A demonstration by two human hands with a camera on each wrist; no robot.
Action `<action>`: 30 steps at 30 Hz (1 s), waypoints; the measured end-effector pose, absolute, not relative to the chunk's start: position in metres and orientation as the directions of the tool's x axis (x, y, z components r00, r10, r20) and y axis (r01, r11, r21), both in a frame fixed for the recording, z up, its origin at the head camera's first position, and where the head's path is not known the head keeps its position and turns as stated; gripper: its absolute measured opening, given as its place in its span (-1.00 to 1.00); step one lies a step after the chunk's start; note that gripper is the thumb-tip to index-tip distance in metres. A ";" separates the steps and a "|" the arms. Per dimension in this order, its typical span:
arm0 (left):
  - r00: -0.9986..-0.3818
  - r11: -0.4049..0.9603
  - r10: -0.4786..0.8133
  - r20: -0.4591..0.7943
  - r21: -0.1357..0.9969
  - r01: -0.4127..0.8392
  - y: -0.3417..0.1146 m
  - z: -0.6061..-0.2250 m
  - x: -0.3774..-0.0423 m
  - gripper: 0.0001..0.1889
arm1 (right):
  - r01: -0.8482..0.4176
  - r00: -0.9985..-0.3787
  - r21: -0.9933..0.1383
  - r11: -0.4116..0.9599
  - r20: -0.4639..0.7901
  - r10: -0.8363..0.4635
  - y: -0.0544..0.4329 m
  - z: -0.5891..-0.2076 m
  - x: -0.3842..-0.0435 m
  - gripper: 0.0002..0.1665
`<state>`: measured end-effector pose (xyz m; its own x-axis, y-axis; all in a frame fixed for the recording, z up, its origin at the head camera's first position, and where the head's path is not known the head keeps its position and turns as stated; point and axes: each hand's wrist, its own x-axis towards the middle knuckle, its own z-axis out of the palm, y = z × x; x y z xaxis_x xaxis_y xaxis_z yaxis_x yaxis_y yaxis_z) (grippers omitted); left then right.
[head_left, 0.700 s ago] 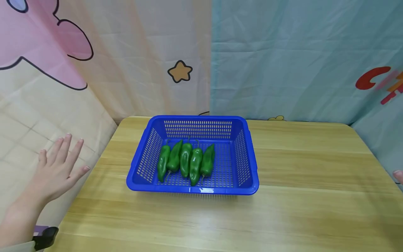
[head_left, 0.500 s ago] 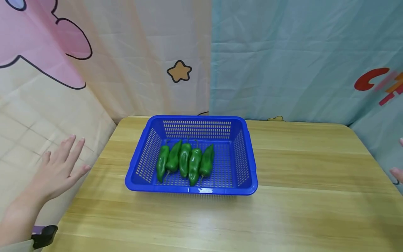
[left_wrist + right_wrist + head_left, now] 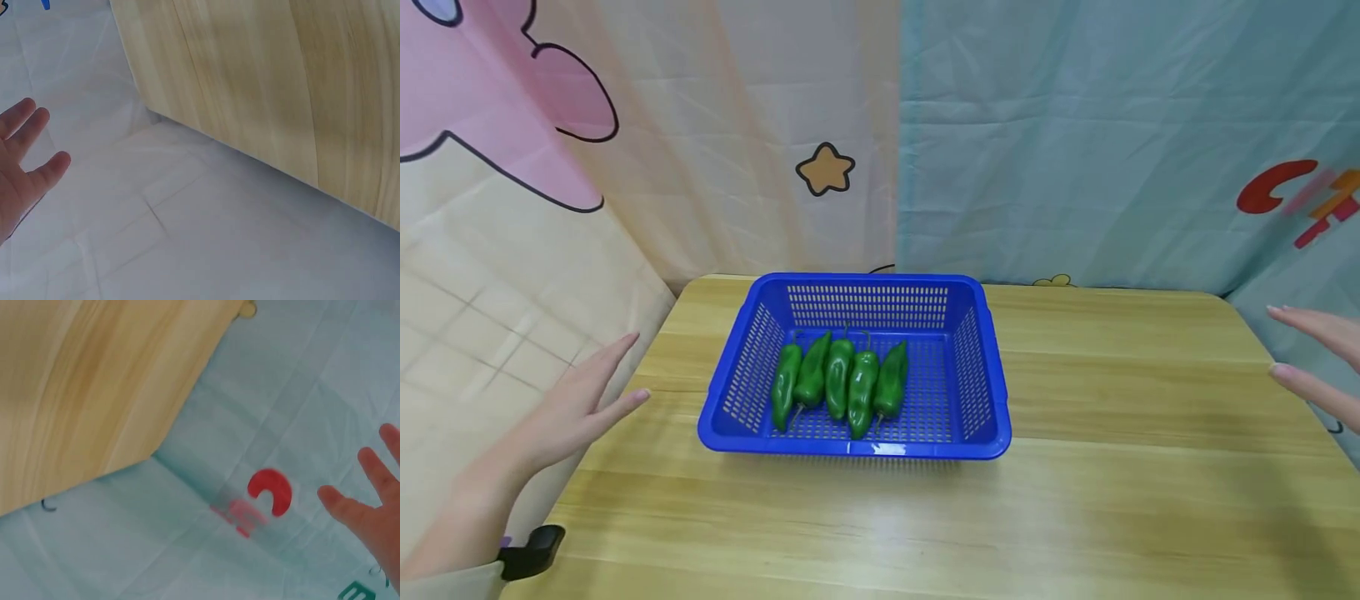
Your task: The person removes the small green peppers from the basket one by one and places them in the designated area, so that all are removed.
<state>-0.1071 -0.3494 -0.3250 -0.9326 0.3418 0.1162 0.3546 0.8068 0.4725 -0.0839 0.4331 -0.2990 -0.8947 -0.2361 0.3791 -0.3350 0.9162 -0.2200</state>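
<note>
A blue plastic basket [image 3: 854,448] with slotted walls stands on the wooden table. Inside it, several green peppers [image 3: 862,392] lie side by side toward the left. My left hand [image 3: 568,412] is held out over the table's left edge, fingers straight and thumb apart, to the left of the basket. The same left hand [image 3: 19,169] shows spread and holding nothing in the left wrist view. At the far right, only the fingers and thumb of my right hand [image 3: 1326,367] are visible in the head view. In the right wrist view the right hand [image 3: 375,512] is spread, touching nothing.
The table [image 3: 1135,500] has a rounded back right corner. Printed cloth curtains [image 3: 1037,150] hang behind it and along both sides. A dark band [image 3: 533,552] is worn on the left wrist.
My left hand has moved a little to the right and turned edge-on. My right hand has come further into view from the right edge. The basket and peppers stay put.
</note>
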 end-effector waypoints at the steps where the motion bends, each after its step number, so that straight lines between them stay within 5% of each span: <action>1: -0.936 0.792 0.337 0.103 0.506 0.341 -0.345 -0.324 -0.108 -0.20 | -0.291 -0.920 -0.295 0.910 0.349 -0.181 0.425 -0.297 -0.086 -0.18; 5: -0.943 0.726 0.328 0.051 0.625 0.286 -0.328 -0.320 -0.113 -0.23 | -0.203 -0.971 -0.495 0.845 0.216 -0.107 0.383 -0.282 -0.090 -0.30; 11: -0.949 0.628 0.313 -0.031 0.757 0.182 -0.306 -0.325 -0.124 -0.39 | -0.166 -0.982 -0.662 0.731 0.046 -0.181 0.346 -0.268 -0.114 -0.42; 18: -0.949 0.419 0.304 -0.079 0.906 0.058 -0.283 -0.336 -0.141 -0.40 | -0.147 -0.921 -0.818 0.556 -0.092 -0.379 0.299 -0.257 -0.140 -0.44; 30: -0.968 0.374 0.229 -0.105 0.928 -0.012 -0.275 -0.345 -0.153 -0.41 | -0.002 -0.813 -0.893 0.450 -0.261 -0.521 0.223 -0.255 -0.175 -0.33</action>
